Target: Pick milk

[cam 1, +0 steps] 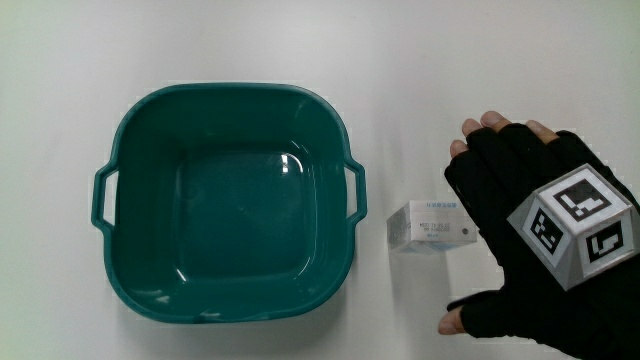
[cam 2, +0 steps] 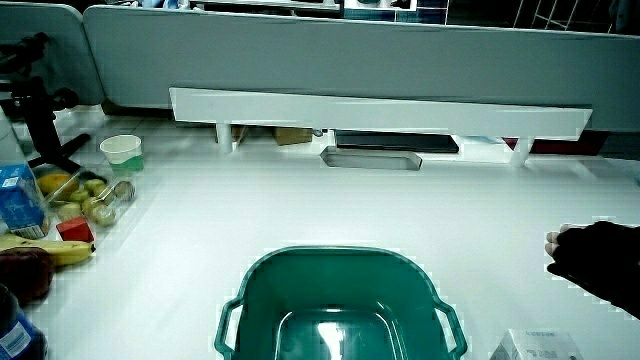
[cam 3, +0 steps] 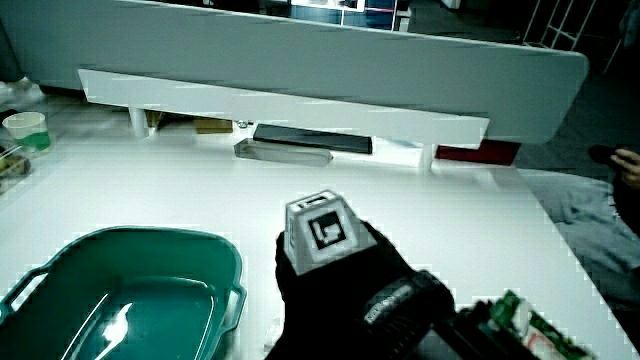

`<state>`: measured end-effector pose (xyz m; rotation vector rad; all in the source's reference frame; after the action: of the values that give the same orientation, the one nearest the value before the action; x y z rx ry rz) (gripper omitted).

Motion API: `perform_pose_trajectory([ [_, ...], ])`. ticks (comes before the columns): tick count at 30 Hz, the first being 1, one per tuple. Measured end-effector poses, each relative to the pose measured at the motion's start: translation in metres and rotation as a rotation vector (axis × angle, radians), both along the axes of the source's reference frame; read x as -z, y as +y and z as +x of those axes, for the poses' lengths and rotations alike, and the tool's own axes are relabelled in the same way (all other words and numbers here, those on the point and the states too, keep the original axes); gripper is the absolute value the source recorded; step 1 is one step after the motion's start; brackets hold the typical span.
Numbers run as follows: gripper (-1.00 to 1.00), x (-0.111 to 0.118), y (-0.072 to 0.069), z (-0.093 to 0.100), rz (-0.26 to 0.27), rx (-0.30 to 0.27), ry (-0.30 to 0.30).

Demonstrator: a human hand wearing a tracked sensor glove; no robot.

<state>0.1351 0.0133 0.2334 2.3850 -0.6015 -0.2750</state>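
Observation:
The milk, a small white carton (cam 1: 430, 226), lies on its side on the white table beside the handle of a teal basin (cam 1: 135, 150). The hand (cam 1: 480, 230) in its black glove hovers over the end of the carton away from the basin, covering that end. Its fingers are spread, thumb nearer the person, and they hold nothing. In a side view the carton (cam 2: 535, 346) shows beside the basin (cam 2: 330, 255), with the hand (cam 2: 600, 265) above it. In a side view the hand (cam 3: 330, 270) with its patterned cube hides the carton, next to the basin (cam 3: 60, 255).
The basin has nothing in it. A green-rimmed cup (cam 2: 122, 152), a bag of fruit (cam 2: 80, 200) and a blue carton (cam 2: 18, 195) stand at the table's edge. A low white shelf (cam 2: 380, 112) runs along the partition, a dark tray (cam 2: 372, 158) under it.

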Motion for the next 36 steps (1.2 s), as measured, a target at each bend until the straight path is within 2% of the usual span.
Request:
perform_pose_trajectory([
  [9, 0.00, -0.008, -0.004, 0.000, -0.032, -0.007, 0.016],
  [18, 0.00, -0.024, -0.010, 0.004, -0.023, -0.022, 0.025],
  [19, 0.00, -0.026, -0.011, 0.004, -0.051, -0.029, 0.027],
  [21, 0.00, -0.030, -0.013, 0.004, -0.066, -0.032, 0.020],
  [24, 0.00, -0.040, -0.016, 0.007, -0.070, -0.039, 0.030],
  [36, 0.00, -0.074, -0.026, 0.006, -0.158, -0.064, 0.050],
])
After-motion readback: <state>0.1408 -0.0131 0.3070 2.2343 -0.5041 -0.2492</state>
